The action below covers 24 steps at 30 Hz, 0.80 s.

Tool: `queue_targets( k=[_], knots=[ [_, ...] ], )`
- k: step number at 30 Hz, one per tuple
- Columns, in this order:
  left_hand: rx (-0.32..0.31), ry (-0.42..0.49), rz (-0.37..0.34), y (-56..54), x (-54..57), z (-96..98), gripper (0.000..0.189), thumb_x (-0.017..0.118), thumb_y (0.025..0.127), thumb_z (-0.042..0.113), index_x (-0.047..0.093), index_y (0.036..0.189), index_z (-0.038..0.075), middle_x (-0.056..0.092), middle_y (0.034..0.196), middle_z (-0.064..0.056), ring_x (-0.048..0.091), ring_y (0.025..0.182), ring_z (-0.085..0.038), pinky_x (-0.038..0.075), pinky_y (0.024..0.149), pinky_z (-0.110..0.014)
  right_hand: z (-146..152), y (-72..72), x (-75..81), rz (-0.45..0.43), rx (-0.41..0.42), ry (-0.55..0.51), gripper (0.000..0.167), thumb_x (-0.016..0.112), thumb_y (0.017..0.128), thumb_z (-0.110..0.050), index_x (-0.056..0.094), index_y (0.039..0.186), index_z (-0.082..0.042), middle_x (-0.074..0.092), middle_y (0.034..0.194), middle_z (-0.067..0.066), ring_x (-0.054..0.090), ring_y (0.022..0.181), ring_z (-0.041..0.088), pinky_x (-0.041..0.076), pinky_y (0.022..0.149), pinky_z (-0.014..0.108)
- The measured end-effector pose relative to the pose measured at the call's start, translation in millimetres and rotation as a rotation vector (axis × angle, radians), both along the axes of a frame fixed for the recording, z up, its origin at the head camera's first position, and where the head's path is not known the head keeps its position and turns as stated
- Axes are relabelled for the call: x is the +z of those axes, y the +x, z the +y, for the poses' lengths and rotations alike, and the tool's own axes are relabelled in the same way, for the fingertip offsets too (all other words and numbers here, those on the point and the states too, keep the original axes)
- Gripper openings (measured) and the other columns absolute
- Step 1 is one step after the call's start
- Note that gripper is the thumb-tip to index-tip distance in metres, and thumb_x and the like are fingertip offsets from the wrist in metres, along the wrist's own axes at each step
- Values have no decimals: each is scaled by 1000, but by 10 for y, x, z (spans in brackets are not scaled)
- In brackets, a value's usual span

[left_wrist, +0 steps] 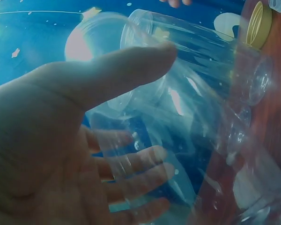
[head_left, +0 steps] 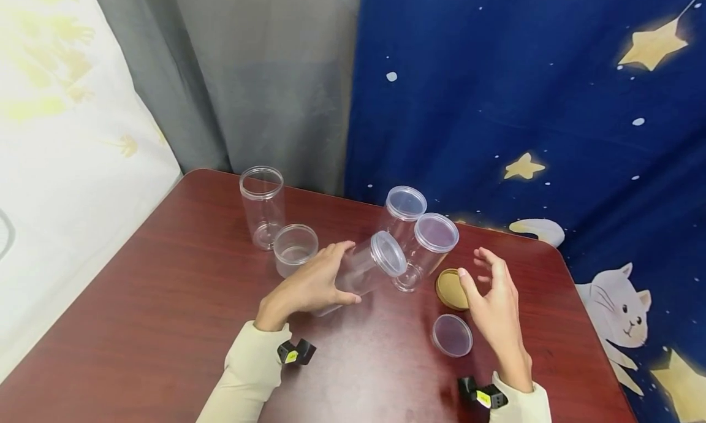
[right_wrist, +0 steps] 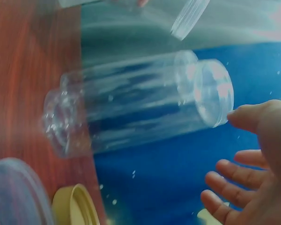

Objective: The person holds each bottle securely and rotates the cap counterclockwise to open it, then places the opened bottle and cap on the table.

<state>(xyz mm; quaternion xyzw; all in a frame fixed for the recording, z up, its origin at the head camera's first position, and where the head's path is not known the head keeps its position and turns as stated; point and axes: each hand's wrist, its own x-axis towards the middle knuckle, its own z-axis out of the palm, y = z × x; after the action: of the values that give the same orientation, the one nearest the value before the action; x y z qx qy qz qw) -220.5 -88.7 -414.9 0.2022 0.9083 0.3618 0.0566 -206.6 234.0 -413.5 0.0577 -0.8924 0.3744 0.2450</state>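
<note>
"Head view, biggest first: what have you got?"

"Bench [head_left: 165, 300] first, dark red under everything. An open tall jar [head_left: 265, 214] stands upright on my left; two lidded jars [head_left: 426, 257] stand close together, right of centre."

"And the one you're holding?"

"That's the tilted jar [head_left: 361, 270], in front of the lidded pair, its lidded end up and to my right. My left fingers [head_left: 335, 250] wrap its body, thumb on the near side. Whether its base touches the bench, I can't tell."

"How will it handle?"

"Light, I'd judge: thin clear plastic, fairly stiff, but the wall may dent if I squeeze hard. It's smooth, so it could slide or spin. I'd hold it round the middle, gently, or just under the lid, where it's probably firmest."

"Smaller things?"

"A low cup [head_left: 295, 251] beside the open tall jar, then a gold lid [head_left: 452, 288], and a clear lid [head_left: 452, 335] lying nearer me. My right fingers [right_wrist: 246, 179] are spread wide, near those lids, holding nothing. For a loose lid, I'd pinch the rim."
</note>
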Motion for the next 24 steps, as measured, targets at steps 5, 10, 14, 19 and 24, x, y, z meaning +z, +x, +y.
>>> queue_targets(
  k=[5,10,14,19,24],
  knots=[
    [-72,-43,31,24,7,-2,84,87,72,34,46,140,5,54,128,-10,54,117,-24,43,103,-41,-87,72,93,126,111,-23,35,69,87,4,65,121,-2,69,109,9,61,93,-2,45,76,8],
    [-123,-68,-11,50,11,-8,82,86,73,36,45,139,8,54,131,-7,53,121,-21,43,104,-39,-224,162,158,94,299,27,35,70,84,7,68,117,-5,68,105,8,62,90,2,48,76,12],
    [-180,-101,-72,82,14,-18,82,85,74,40,42,139,13,57,130,-4,56,118,-17,44,102,-38,-374,233,166,-11,414,118,49,76,83,-2,61,129,-10,67,117,4,64,96,11,51,78,19],
    [-230,-113,-96,109,11,-3,82,85,74,41,41,138,15,58,131,-4,56,117,-13,45,100,-35,-539,308,130,-138,439,226,65,78,85,-23,49,142,-14,66,117,2,64,93,13,53,76,29],
    [-259,-127,-56,120,9,27,84,86,73,40,41,139,14,55,126,1,53,111,-11,45,97,-33,-633,336,66,-193,402,264,71,75,86,-36,43,147,-18,65,100,0,62,82,11,53,72,28]
  ],
)
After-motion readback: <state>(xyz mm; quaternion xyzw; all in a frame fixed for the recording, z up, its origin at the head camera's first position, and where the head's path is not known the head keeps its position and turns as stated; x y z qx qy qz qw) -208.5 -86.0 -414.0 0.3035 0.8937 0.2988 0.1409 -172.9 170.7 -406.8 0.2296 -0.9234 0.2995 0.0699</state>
